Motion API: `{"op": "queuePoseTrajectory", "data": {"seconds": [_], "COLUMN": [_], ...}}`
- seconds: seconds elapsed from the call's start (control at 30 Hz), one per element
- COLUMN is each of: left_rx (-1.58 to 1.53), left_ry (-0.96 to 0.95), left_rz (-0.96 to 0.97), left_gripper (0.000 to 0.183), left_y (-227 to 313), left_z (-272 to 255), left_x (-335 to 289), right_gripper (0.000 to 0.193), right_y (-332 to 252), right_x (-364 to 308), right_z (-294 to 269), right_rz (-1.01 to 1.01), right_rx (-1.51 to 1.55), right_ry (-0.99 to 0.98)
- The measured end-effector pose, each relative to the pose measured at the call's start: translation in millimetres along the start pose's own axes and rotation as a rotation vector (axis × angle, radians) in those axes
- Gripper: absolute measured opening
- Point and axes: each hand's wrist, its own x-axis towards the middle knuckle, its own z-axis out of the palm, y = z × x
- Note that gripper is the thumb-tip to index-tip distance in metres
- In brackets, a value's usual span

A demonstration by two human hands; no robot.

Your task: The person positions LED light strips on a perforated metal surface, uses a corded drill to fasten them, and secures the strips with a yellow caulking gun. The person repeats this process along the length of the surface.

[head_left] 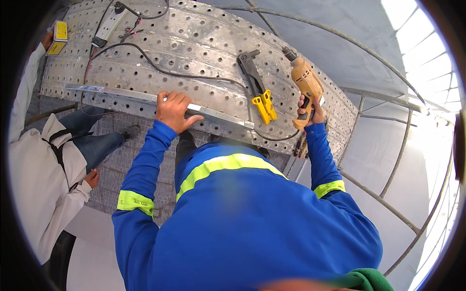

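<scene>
My left hand [174, 111] presses down on a long flat metal strip [121, 93] that lies along the near edge of a perforated metal workbench [194, 43]. My right hand [310, 109] grips the handle of an orange electric drill [307, 82], its bit pointing away over the bench top. The drill's black cord [160, 70] runs across the bench to a white power strip [110, 23] at the far left. Both my arms are in blue sleeves with yellow reflective bands.
A rivet tool with yellow handles [257, 85] lies on the bench between my hands. A person in white [43, 160] crouches at the left, holding a yellow box [58, 36]. Curved metal rods [388, 199] form a frame on the right.
</scene>
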Motion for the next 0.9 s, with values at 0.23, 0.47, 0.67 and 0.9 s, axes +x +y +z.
{"op": "queuePoseTrajectory", "data": {"seconds": [0.23,0.47,0.67,0.9], "left_rx": [0.075,0.116,0.143,0.132], "left_ry": [0.057,0.043,0.086,0.128], "left_rz": [0.027,-0.004,0.025,0.016], "left_gripper": [0.069,0.064,0.061,0.062], "left_y": [6,11,6,5], "left_z": [3,4,12,17], "left_x": [-3,-6,-11,-16], "right_gripper": [0.049,0.051,0.046,0.061], "right_y": [27,25,24,18], "right_x": [18,18,18,13], "right_z": [-64,-53,-37,-25], "right_rz": [0.036,0.044,-0.062,-0.234], "right_rx": [0.0,-0.163,-0.558,-1.558], "right_ry": [0.038,0.101,0.2,0.653]}}
